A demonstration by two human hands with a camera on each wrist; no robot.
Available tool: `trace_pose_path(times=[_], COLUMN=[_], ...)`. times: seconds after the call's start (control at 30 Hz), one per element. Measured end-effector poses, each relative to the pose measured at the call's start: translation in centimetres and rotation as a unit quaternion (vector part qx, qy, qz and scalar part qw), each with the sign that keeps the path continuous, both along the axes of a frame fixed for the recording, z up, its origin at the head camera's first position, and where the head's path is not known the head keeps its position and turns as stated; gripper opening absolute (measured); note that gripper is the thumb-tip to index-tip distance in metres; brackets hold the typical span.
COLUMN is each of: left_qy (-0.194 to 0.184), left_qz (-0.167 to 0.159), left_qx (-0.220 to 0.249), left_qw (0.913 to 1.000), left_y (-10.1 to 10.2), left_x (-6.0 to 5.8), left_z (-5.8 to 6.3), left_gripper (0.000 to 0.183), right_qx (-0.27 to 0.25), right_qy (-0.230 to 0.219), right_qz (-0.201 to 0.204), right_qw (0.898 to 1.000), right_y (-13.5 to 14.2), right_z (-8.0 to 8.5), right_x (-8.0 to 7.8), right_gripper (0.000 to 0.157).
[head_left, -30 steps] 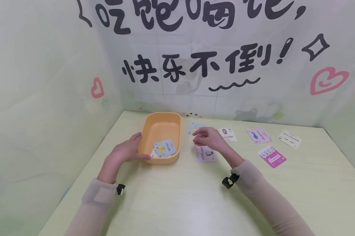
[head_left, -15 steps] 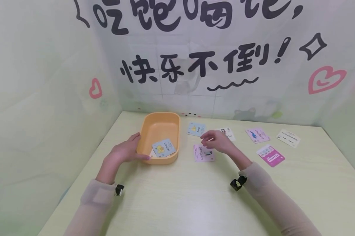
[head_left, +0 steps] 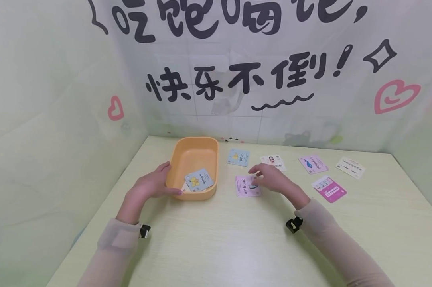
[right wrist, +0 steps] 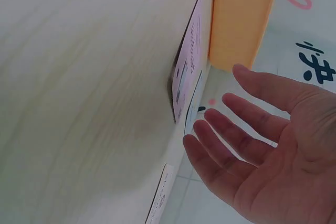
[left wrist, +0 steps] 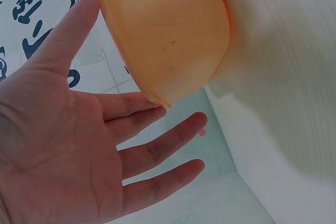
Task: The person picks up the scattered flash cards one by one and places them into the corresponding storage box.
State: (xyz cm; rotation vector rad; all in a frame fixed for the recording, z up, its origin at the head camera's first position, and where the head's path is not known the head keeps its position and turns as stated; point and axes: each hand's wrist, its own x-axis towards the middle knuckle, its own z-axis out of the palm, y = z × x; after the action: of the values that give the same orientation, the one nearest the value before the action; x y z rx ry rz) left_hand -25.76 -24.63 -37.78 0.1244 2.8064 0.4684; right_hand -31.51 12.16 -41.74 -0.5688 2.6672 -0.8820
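My left hand (head_left: 152, 183) touches the left side and near corner of an orange plastic tray (head_left: 217, 163), thumb and index finger at its rim, fingers extended in the left wrist view. Inside the tray a blue lemon card (head_left: 200, 180) overlaps a pale card. To the tray's right lies a pink penguin card (head_left: 242, 187). My right hand (head_left: 272, 178) hovers over that card's right edge, its loosely bent fingers holding nothing. In the right wrist view, a gap shows between those fingertips and the penguin card (right wrist: 188, 61).
Behind the penguin card lie a blue pear card (head_left: 238, 157) and a white shoulder card (head_left: 273, 160). Farther right are a dolphin card (head_left: 313, 164), an eyebrow card (head_left: 350, 167) and a magenta card (head_left: 329, 189). A printed wall sheet (head_left: 216, 119) borders the table's back.
My right hand has moved to the right and slightly nearer, uncovering the pear card. My left hand remains at the tray, which stays in place.
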Motion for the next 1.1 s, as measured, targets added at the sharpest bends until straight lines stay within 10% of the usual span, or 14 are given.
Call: trace_pose_path(times=[0.5,1.1], left_qy=[-0.004,-0.004], left_qz=[0.003,0.004], left_qx=[-0.004,-0.006], left_qw=[1.0,1.0], left_y=[0.0,0.1], left_x=[0.0,0.1], left_z=[0.0,0.2], left_gripper=[0.112,0.113], right_qx=[0.126,0.113], right_qy=[0.035,0.035], right_qz=[0.044,0.017], right_qw=[0.99,0.993], right_y=[-0.3,-0.2], right_z=[-1.4,-1.4], right_x=[0.0,0.4], right_gripper=[0.062,0.082])
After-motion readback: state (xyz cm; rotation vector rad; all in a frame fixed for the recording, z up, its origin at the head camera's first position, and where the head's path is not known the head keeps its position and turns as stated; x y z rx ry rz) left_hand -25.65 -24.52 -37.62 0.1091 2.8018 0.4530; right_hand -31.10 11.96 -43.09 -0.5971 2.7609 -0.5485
